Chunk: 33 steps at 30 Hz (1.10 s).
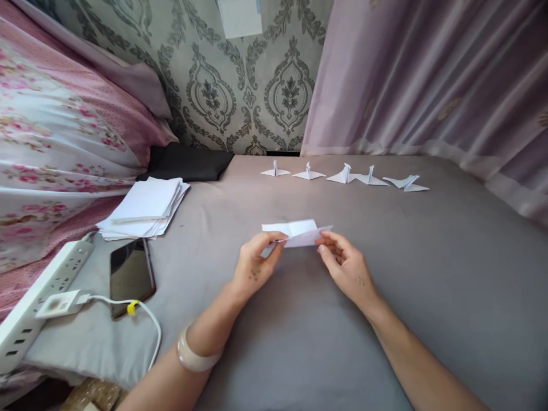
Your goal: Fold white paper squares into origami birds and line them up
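Note:
A partly folded sheet of white paper point(302, 231) is held above the grey cloth surface, its flaps standing a little apart. My left hand point(259, 260) pinches its near left edge between thumb and fingers. At its right end, my right hand point(345, 262) has curled fingers touching the paper's edge, with the thumb just below. Whether those right fingers grip both layers is hard to make out. Behind the paper, several folded white paper cranes point(308, 172) stand in a row.
To the left lies a stack of white paper point(148, 202), with a black folder-like item point(186, 162) behind it. Nearer are a phone point(132, 274), a white power strip point(64, 274) and a charger cable point(149, 314). A purple curtain point(406, 80) hangs at the right.

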Tool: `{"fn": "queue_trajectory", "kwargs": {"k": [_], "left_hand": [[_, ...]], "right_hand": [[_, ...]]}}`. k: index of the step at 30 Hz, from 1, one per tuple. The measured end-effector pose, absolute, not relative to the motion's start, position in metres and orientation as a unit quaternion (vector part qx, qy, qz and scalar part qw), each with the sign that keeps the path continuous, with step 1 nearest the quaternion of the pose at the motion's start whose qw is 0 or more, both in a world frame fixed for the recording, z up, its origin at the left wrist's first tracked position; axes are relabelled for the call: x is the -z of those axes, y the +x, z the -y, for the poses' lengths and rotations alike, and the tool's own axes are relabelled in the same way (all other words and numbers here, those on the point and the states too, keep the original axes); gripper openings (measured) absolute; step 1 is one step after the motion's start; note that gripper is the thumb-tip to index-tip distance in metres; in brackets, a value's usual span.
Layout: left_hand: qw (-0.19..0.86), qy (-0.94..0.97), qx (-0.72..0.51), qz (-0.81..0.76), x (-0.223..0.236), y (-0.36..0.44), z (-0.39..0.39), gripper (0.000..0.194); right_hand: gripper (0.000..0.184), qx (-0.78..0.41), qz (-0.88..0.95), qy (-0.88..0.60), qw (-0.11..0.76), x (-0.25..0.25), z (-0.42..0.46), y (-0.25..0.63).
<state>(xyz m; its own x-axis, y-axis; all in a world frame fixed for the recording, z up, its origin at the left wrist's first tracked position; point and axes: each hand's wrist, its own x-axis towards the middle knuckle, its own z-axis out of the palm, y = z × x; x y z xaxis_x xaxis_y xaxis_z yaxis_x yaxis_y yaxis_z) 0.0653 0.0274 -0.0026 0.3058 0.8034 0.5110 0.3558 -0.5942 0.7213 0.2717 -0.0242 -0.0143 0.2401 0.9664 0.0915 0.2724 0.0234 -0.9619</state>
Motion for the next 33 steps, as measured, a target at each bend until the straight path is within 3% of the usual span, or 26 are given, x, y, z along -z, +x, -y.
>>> {"fn": "queue_trajectory", "kwargs": {"k": [3,7,11,15,18,22,24,26,28,33], "left_hand": [[0.038,0.859,-0.452,-0.238,0.0,0.066,-0.021,0.02],[-0.029,0.913,-0.381,-0.14,0.002,0.076,-0.015,0.017],[0.026,0.915,-0.342,-0.214,0.009,0.085,-0.012,0.034],[0.047,0.88,-0.316,-0.353,0.015,0.082,-0.014,0.022],[0.059,0.817,-0.343,-0.46,0.018,0.077,-0.02,0.033],[0.26,0.682,-0.384,-0.565,0.023,0.068,-0.035,0.056],[0.388,0.615,-0.382,-0.571,0.025,0.064,-0.04,0.049],[0.448,0.575,-0.385,-0.566,0.026,0.061,-0.043,0.042],[0.444,0.561,-0.398,-0.574,0.025,0.06,-0.043,0.04],[0.377,0.574,-0.395,-0.611,0.015,0.062,-0.036,0.042]], "right_hand": [[0.04,-0.429,0.471,-0.565,0.524,0.0,0.032,0.266],[0.045,-0.496,0.415,-0.558,0.519,-0.001,0.031,0.261],[0.037,-0.455,0.436,-0.588,0.507,0.02,0.02,0.268],[0.029,-0.421,0.488,-0.604,0.469,0.035,0.007,0.28],[0.03,-0.418,0.528,-0.597,0.435,0.034,0.001,0.282],[0.035,-0.436,0.551,-0.58,0.412,0.031,-0.002,0.281],[0.041,-0.431,0.542,-0.589,0.416,0.034,-0.004,0.282],[0.049,-0.41,0.522,-0.611,0.432,0.037,-0.004,0.283],[0.048,-0.36,0.509,-0.643,0.445,0.037,-0.003,0.285],[0.027,-0.168,0.587,-0.679,0.408,0.022,0.015,0.282]]}}
